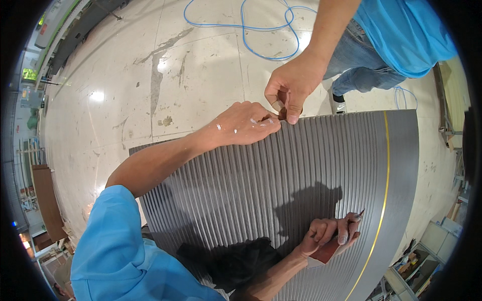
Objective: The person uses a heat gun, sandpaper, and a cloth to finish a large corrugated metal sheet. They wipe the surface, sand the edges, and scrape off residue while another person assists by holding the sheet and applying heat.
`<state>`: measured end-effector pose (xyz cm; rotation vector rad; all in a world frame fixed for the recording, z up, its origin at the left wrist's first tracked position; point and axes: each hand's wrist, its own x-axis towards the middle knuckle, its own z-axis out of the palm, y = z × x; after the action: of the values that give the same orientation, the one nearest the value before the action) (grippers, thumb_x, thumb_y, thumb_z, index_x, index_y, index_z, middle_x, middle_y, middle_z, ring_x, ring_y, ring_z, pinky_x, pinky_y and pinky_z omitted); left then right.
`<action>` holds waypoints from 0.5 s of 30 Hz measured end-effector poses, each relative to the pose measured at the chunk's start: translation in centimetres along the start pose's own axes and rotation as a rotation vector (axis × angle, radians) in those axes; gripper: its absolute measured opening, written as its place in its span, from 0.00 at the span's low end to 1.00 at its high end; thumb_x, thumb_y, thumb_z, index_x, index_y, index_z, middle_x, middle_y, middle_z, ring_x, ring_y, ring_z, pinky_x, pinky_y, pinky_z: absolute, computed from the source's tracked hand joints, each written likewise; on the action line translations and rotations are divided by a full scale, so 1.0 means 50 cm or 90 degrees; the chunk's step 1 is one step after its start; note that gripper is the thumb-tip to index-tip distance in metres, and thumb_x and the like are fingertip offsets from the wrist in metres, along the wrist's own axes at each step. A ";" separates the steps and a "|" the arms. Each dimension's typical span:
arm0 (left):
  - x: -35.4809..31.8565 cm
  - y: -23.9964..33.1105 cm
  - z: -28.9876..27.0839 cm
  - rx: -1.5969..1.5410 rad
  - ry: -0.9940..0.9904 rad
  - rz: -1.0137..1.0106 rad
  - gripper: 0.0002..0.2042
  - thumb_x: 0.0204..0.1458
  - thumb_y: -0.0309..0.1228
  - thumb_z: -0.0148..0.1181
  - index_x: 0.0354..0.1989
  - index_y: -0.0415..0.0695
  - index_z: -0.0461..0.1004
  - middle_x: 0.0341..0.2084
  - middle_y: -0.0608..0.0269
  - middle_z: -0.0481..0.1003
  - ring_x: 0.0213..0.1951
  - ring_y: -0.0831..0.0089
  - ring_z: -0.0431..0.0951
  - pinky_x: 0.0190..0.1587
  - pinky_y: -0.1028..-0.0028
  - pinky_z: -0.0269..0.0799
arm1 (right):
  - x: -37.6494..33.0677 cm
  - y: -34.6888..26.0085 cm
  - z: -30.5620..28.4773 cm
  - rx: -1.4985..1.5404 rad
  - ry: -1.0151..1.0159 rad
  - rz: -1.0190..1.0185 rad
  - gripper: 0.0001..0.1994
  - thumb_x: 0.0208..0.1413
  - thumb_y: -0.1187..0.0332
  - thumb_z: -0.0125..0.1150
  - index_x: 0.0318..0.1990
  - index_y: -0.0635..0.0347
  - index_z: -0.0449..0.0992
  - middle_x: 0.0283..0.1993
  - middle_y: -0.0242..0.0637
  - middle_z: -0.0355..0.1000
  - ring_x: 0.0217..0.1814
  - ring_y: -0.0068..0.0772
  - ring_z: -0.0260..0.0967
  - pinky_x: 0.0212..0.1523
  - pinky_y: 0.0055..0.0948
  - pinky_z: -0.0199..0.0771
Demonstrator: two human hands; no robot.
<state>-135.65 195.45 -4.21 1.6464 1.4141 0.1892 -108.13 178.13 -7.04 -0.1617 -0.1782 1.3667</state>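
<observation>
A large dark grey ribbed panel [251,185] with a thin yellow line [386,165] near its right side lies in front of me. At its far edge my left hand [246,123] is closed, knuckles up, with white smears on the skin. Its fingertips meet the pinched fingers of another person's hand [296,83]; whatever lies between them is hidden. My right hand [329,236] rests low over the panel's right half, fingers curled round a bent piece of reddish-brown sandpaper [325,252]. Dark stains mark its fingertips.
The other person, in a blue shirt [401,30] and jeans, stands at the far right. A blue hose [244,30] loops over the pale, stained floor. Something black and soft-looking [246,258] is at the panel's near side. Shelving [422,266] stands lower right.
</observation>
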 end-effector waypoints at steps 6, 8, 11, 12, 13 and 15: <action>0.001 -0.005 0.004 0.001 0.010 -0.012 0.20 0.60 0.42 0.50 0.23 0.38 0.71 0.13 0.57 0.67 0.18 0.67 0.65 0.26 0.61 0.62 | -0.006 0.003 -0.003 0.022 0.061 -0.037 0.22 0.70 0.52 0.48 0.60 0.60 0.69 0.23 0.33 0.73 0.09 0.17 0.45 0.12 0.25 0.41; 0.002 -0.007 0.003 0.004 0.015 0.007 0.19 0.60 0.42 0.50 0.24 0.38 0.71 0.13 0.57 0.67 0.19 0.67 0.65 0.27 0.61 0.62 | -0.007 0.003 -0.003 0.022 0.059 -0.038 0.22 0.70 0.52 0.48 0.60 0.61 0.69 0.23 0.33 0.73 0.09 0.17 0.45 0.12 0.25 0.41; 0.003 -0.008 -0.004 -0.003 -0.005 -0.002 0.18 0.61 0.41 0.51 0.27 0.39 0.75 0.14 0.58 0.69 0.20 0.68 0.65 0.27 0.63 0.62 | -0.006 0.002 -0.002 0.024 0.057 -0.040 0.23 0.71 0.52 0.47 0.59 0.62 0.68 0.23 0.33 0.73 0.09 0.18 0.46 0.12 0.25 0.41; 0.004 -0.007 -0.007 -0.024 -0.005 -0.012 0.17 0.61 0.41 0.52 0.28 0.39 0.76 0.15 0.59 0.70 0.20 0.69 0.67 0.28 0.63 0.63 | -0.005 0.002 -0.001 0.025 0.062 -0.043 0.23 0.71 0.52 0.47 0.59 0.62 0.68 0.23 0.33 0.73 0.09 0.18 0.46 0.13 0.25 0.41; 0.005 -0.004 -0.010 -0.044 -0.015 -0.029 0.17 0.60 0.41 0.53 0.29 0.39 0.78 0.15 0.59 0.71 0.21 0.69 0.68 0.28 0.64 0.64 | -0.003 0.002 0.000 0.054 0.059 -0.038 0.23 0.71 0.52 0.47 0.59 0.63 0.68 0.23 0.33 0.73 0.09 0.18 0.46 0.13 0.25 0.41; 0.008 0.003 -0.011 -0.062 -0.012 -0.043 0.17 0.60 0.41 0.54 0.31 0.40 0.80 0.16 0.60 0.73 0.22 0.70 0.71 0.29 0.66 0.66 | 0.000 0.002 0.002 0.009 0.032 -0.031 0.19 0.71 0.56 0.49 0.56 0.64 0.69 0.25 0.31 0.72 0.11 0.17 0.45 0.13 0.23 0.43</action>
<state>-135.77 196.09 -3.97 1.5155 1.4222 0.2009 -108.26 178.14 -6.96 -0.1779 -0.1300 1.3133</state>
